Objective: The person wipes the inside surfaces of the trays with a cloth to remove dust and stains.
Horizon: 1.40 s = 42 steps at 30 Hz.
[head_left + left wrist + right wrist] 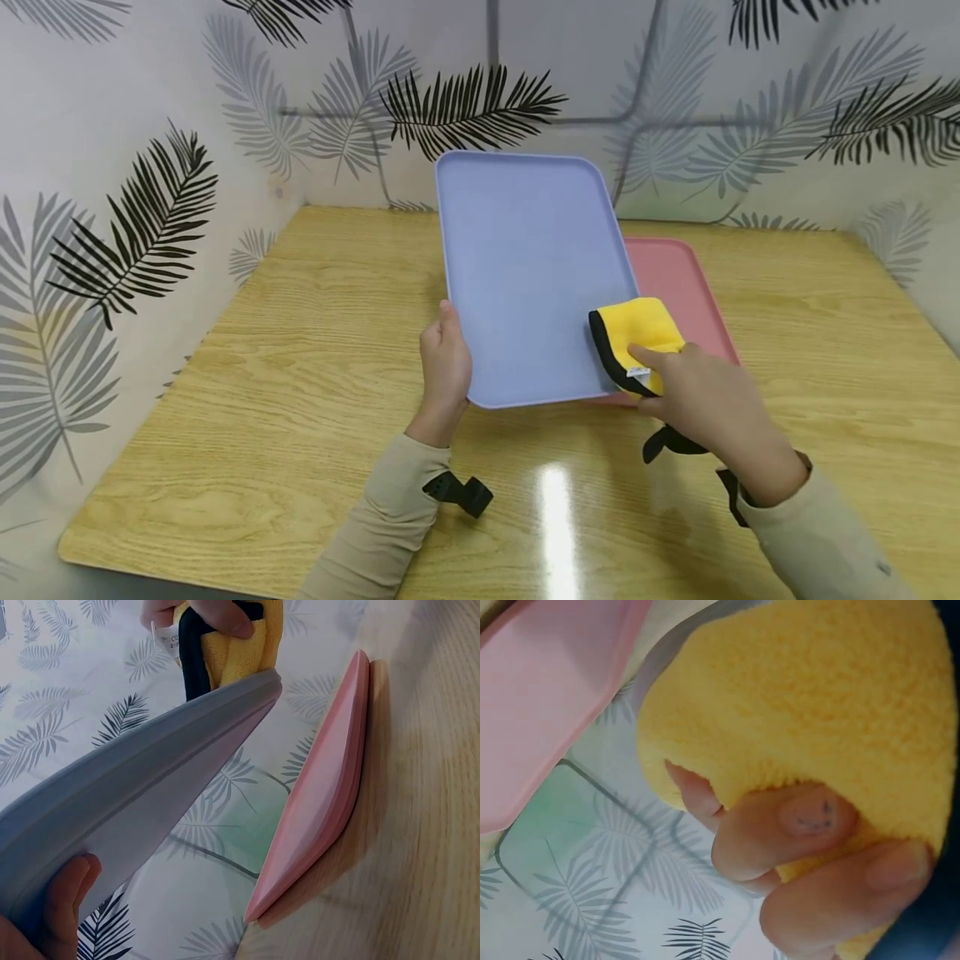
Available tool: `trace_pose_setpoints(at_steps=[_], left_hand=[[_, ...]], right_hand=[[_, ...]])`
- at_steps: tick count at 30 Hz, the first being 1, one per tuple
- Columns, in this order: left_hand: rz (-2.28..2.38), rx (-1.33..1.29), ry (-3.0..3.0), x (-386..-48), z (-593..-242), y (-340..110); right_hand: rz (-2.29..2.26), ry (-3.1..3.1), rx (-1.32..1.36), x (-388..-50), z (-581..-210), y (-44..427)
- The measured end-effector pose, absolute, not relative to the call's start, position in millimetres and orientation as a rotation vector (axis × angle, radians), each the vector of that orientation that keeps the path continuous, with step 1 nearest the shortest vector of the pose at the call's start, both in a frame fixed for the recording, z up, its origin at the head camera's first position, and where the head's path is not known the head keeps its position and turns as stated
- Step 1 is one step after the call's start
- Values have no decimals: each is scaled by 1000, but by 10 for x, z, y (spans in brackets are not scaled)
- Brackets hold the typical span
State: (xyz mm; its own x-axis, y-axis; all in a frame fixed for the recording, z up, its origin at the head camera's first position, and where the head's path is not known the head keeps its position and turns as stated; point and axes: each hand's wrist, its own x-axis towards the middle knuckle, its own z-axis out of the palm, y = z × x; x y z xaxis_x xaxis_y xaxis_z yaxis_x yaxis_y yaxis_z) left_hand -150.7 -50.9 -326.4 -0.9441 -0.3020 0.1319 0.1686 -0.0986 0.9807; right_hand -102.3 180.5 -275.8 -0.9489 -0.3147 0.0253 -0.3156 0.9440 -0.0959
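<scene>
A blue tray (pixel 532 267) is held up above the table, its far end tilted upward. My left hand (pixel 446 358) grips its left edge near the lower corner, thumb on the rim; the left wrist view shows fingers under the tray's underside (pixel 157 817). In my right hand (pixel 701 396) is a folded yellow cloth (pixel 637 329) with black edging and a small white label. That cloth lies against the tray's lower right corner. The right wrist view has the fingers curled into the fluffy yellow cloth (pixel 817 697).
A pink tray (pixel 675 283) lies on the wooden table (pixel 300 333), partly hidden behind the blue one. Leaf-patterned covering (pixel 480 108) rises along the table's back and left sides. Each wrist wears a black strap.
</scene>
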Motion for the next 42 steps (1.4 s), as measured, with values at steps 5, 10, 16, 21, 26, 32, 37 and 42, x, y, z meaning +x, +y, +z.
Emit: trace_pose_setpoints(at_steps=[5, 10, 16, 21, 26, 32, 37, 42], left_hand=[[-2082, 152, -1877, -1510, -3255, -519], [-2068, 177, -1879, -1512, -3260, -537], [-2043, 236, -1923, -1534, -3276, -583], [-1976, 281, -1981, -1561, -3267, -639], [-1961, 308, -2029, -1590, -3277, -709], [-1956, 334, -2049, -1628, -3303, -794], [-1928, 356, -2085, -1658, -3315, -876], [-1914, 355, -2122, -1693, -3318, -961]], right_hand=[[257, -3133, 488, -1053, -2766, 1858], [415, -3104, 497, -1090, -2729, 1916], [635, -2958, 476, -1085, -2708, 1957], [727, -2831, 412, -1062, -2707, 2000], [775, -2748, 393, -1056, -2708, 2049], [790, -2730, 370, -1066, -2696, 2088], [797, -2755, 342, -1067, -2689, 2111], [794, -2774, 340, -1065, -2679, 2127]])
